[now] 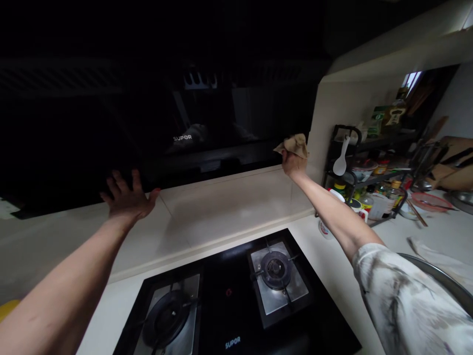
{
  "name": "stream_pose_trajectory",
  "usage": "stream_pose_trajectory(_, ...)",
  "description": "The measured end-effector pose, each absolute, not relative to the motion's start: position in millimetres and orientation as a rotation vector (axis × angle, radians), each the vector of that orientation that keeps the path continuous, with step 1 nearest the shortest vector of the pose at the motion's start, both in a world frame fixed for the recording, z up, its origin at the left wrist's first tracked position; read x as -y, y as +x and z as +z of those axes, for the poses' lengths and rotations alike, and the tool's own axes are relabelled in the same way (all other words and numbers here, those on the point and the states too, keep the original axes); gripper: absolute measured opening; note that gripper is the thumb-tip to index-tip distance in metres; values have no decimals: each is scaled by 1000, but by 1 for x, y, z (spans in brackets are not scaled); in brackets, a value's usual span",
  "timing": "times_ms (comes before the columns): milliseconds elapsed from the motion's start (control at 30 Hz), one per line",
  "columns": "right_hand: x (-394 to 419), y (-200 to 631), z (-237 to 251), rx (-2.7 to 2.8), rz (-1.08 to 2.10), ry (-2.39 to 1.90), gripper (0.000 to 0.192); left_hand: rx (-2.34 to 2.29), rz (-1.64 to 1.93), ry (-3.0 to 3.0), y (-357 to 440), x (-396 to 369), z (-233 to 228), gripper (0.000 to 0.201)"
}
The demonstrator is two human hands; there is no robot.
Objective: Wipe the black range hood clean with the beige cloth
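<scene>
A black range hood (221,113) with a SUPOR mark fills the upper part of the head view. Against its lower left edge rests my left hand (129,195), fingers spread and nothing in it. At the hood's lower right corner, my right hand (293,165) grips a brown cloth (295,145) and holds it to the dark surface. The cloth covers most of the right fingers. Below both arms lies a black gas stove (218,315) with two burners.
Right of the stove stands a black rack (364,140) with bottles, jars and a hanging white rice spoon (342,157). A white spray bottle (325,229) is beside it. Farther right are a pink basket (430,201) and knives. A metal rim (432,268) shows behind my right sleeve.
</scene>
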State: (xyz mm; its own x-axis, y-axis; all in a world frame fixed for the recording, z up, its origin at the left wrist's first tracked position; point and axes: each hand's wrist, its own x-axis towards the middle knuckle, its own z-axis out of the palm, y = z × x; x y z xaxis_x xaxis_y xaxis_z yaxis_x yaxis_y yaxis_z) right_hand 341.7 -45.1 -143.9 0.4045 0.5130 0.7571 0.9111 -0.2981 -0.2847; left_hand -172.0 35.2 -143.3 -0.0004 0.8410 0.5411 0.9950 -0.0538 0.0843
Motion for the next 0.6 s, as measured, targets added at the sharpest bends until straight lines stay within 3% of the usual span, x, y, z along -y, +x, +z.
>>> stream_pose_trajectory(233, 35, 356, -133, 1019, -715, -1902, 59, 1894, -671, -1962, -172, -35, -144, 92)
stream_pose_trajectory(600, -34, 255, -82, 1438, -365, -1856, 61, 1899, -678, -1981, -168, -29, -143, 89)
